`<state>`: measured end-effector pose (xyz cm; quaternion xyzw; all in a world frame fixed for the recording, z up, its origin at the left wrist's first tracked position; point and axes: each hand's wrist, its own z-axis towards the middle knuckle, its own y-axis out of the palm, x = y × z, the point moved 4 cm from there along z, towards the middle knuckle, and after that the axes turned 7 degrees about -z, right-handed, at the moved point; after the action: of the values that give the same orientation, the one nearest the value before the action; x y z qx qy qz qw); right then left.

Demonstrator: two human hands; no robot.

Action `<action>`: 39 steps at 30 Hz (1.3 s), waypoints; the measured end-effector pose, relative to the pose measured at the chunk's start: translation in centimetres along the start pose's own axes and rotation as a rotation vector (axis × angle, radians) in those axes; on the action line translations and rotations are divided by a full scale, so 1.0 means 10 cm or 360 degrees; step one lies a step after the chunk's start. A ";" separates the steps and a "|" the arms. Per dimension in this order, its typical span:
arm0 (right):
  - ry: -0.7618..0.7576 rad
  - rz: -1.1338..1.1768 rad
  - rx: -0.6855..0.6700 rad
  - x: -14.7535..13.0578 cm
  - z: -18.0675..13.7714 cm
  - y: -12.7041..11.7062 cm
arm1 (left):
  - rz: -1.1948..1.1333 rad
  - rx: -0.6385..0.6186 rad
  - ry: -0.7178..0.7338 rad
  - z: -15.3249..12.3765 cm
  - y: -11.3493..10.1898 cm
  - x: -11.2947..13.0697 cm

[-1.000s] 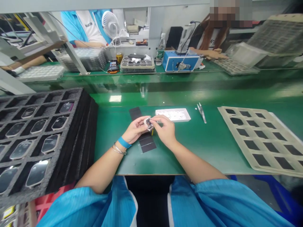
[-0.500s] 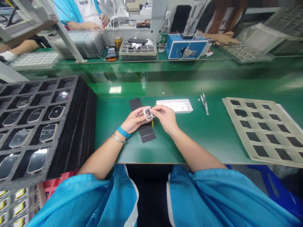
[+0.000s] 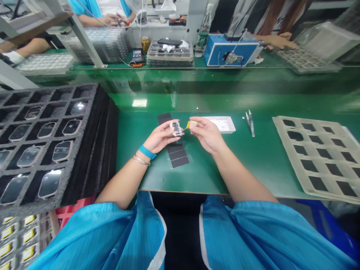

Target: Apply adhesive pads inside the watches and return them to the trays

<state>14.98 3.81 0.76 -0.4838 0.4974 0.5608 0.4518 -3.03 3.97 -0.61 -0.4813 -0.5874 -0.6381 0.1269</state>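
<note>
My left hand (image 3: 160,137) is closed on a small watch housing (image 3: 176,128), its inner parts facing up. Between the fingertips of my right hand (image 3: 207,133) is a small battery (image 3: 192,124) with yellow edging. A thin yellow lead runs from the battery to the housing. Beneath my hands, black adhesive pads (image 3: 178,155) lie on a clear backing sheet on the green table. Just behind my right hand sits a shallow white box (image 3: 225,124) with tiny pieces in it, partly covered by the fingers.
Tweezers (image 3: 249,123) lie right of the box. A beige tray (image 3: 315,150) with dark pockets is at the right. Black foam trays (image 3: 92,150) holding watch faces are stacked at the left. Across the bench stand a blue machine (image 3: 225,52) and a bottle (image 3: 203,35); other people's hands work there.
My right hand has moved right, away from the housing, and the yellow-edged battery now shows in its fingers. My left hand still holds the housing. The whole view has shifted slightly.
</note>
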 end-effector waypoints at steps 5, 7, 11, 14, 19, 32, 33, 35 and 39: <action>-0.0293 -0.0327 0.0099 -0.09 -0.09 0.10 | -0.0004 -0.0143 -0.0306 -0.03 0.10 -0.14; -0.0299 -0.0434 0.0100 -0.08 -0.12 0.13 | 0.0007 -0.0130 -0.0319 -0.04 0.13 -0.15; -0.0346 -0.0521 0.0118 -0.04 -0.15 0.15 | 0.0063 -0.0048 -0.0292 -0.04 0.14 -0.15; -0.0395 -0.0600 0.0131 0.01 -0.15 0.16 | 0.0111 0.0046 -0.0244 -0.02 0.14 -0.18; -0.0355 -0.0609 0.0104 0.11 -0.03 0.17 | 0.0201 0.0231 -0.0198 0.03 0.10 -0.18; -0.0408 -0.1802 -0.0150 0.30 0.23 0.37 | -0.0022 0.0697 0.0102 0.08 -0.22 0.12; -0.0405 -0.1838 -0.0166 0.31 0.25 0.38 | -0.0020 0.0689 0.0093 0.09 -0.22 0.10; -0.0394 -0.1871 -0.0232 0.32 0.27 0.40 | -0.0019 0.0683 0.0084 0.10 -0.21 0.08; -0.0361 -0.1879 -0.0291 0.28 0.31 0.39 | -0.0031 0.0699 0.0069 0.11 -0.23 0.07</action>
<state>10.51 6.59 -1.43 -0.6520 0.0436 0.3040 0.6933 -4.57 5.83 -1.66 -0.4225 -0.7140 -0.5063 0.2351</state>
